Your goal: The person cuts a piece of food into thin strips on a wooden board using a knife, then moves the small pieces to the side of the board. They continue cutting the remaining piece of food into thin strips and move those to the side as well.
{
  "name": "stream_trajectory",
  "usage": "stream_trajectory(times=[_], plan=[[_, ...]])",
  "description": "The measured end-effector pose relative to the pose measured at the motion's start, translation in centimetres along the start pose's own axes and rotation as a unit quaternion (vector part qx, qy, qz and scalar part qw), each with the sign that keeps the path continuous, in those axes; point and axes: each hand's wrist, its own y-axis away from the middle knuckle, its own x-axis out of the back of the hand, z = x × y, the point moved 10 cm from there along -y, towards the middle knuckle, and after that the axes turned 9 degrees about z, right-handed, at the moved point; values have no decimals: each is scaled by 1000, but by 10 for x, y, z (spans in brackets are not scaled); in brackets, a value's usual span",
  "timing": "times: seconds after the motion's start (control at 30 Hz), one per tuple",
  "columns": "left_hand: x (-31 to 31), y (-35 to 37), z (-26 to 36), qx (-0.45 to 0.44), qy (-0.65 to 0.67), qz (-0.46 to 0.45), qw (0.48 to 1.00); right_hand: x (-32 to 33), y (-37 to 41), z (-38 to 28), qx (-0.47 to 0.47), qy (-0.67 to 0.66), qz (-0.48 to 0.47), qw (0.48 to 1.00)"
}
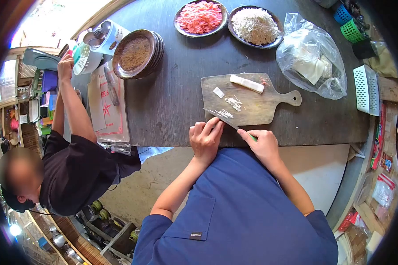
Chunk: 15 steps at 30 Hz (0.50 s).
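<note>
My right hand (262, 143) is closed round the green handle of a knife (227, 120). The blade slants up and left across the front left corner of a wooden cutting board (252, 110). At the board's front edge, my left hand (205, 139) has its fingers bent together, fingertips close against the blade; anything between them is hidden. Thin white slivers (224, 113) lie along the blade. On the board are another small pile of white shreds (234, 104), a small white piece (218, 92) and a long white block (246, 84).
Behind the board stand a plate of pink shreds (200, 17) and a plate of pale shreds (256, 26). A plastic bag (311, 62) with white pieces lies right. Stacked brown plates (135, 53) and a flat cardboard box (110, 106) are left, near another person (75, 168).
</note>
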Motion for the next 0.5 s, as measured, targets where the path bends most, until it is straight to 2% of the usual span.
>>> stream_trajectory(times=[0.13,0.23,0.3,0.5], plan=[[2,0,-1,0,-7,10,1000,19,10,-7,1,-6,1,1000],[1,-1,1,-4,1,2,1000,14,10,5,-44,19,-35,998],[0,0,0,4,6,0,1000,2,2,5,0,-14,-12,1000],[2,-1,1,-7,-5,10,1000,15,9,-3,-1,-15,2,1000]])
